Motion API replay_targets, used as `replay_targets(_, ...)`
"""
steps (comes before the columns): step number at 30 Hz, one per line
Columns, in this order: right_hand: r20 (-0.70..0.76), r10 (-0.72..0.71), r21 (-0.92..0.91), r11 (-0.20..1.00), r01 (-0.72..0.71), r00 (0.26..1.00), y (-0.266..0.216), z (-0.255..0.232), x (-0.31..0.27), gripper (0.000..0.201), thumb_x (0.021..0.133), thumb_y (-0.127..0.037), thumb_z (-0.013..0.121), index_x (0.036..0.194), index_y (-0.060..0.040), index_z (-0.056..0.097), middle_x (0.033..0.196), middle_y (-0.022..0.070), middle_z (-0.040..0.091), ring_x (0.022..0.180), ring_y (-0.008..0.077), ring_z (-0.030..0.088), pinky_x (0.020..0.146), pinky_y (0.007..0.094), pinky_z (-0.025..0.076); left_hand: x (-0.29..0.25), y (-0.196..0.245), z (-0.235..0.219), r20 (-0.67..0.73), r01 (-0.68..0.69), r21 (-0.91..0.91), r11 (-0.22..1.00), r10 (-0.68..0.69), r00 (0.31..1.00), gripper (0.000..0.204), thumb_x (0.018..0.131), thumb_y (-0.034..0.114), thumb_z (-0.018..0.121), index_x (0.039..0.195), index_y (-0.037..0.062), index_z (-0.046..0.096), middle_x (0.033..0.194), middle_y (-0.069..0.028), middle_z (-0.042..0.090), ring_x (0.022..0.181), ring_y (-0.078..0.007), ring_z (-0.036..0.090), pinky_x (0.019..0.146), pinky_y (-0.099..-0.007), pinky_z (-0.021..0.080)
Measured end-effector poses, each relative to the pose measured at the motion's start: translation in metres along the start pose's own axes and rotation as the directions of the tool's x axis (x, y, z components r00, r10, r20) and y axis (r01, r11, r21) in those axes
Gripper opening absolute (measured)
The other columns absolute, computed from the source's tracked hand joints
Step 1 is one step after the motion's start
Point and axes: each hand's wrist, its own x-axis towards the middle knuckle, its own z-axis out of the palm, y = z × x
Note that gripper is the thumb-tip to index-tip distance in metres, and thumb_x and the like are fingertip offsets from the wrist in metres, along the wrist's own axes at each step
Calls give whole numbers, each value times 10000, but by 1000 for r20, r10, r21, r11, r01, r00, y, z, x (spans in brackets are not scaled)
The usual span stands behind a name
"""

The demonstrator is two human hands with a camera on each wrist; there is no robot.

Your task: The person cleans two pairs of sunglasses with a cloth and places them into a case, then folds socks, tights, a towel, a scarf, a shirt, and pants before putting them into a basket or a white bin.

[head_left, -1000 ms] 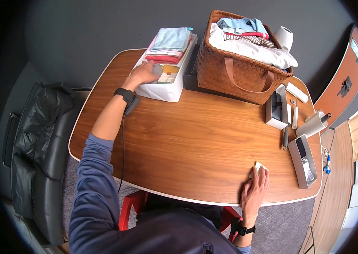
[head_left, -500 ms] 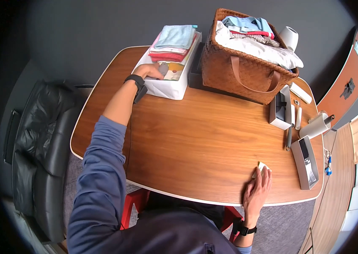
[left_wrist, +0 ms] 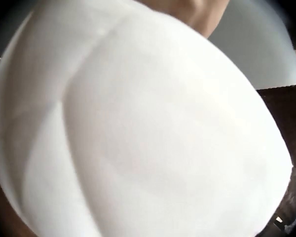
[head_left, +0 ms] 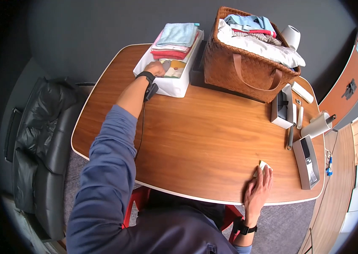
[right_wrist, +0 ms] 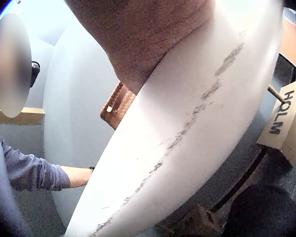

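Note:
My left hand (head_left: 155, 69) reaches down into the near end of a white box (head_left: 174, 89), its fingertips hidden, beside a grey piece of cloth (head_left: 166, 66) and a mustard-and-cream one (head_left: 177, 69). What its fingers hold, I cannot tell. Behind them in the box lie folded towels: a light blue one (head_left: 178, 34) on top, a red one (head_left: 170, 54) lower down. The left wrist view is mostly the box's white wall (left_wrist: 177, 123). Near the table's front edge, my right hand (head_left: 258, 190) rests with extended fingers over a small pale-yellow piece (head_left: 263, 164).
A woven brown basket (head_left: 246, 80) heaped with clothes stands right of the box. Farther right are a grey-white box with dark contents (head_left: 280, 116), a dark-handled tool (head_left: 290, 139), a paper roll (head_left: 314, 127) and a long open box (head_left: 308, 175). A dark cable (head_left: 142, 127) trails from the left wrist.
My left hand has shifted slightly right within the white box and sunk deeper, its fingers now less visible. The right hand stays on the pale-yellow piece. The head view has shifted slightly.

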Motion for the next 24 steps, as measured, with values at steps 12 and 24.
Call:
replay_targets(12,-34,-31,-10,999,31,999,0,0,-3,504,911,-51,565,1415,-33,570,1540,231,456,1453,458,375,1208,540,303,-93,3,-154,-119,-58,-100,993,46,992,750,627,260,891,1295,8,662,1310,-202,685,1211,-347,665,1001,-416,557)
replay_targets(24,-20,-15,-8,1000,15,1000,0,-1,-4,555,868,-10,535,1421,-36,565,1558,209,446,1482,426,347,1229,514,292,-222,44,-125,-200,-604,-505,617,597,777,686,700,58,777,1351,-6,571,1259,-168,674,1129,-265,673,969,-355,546)
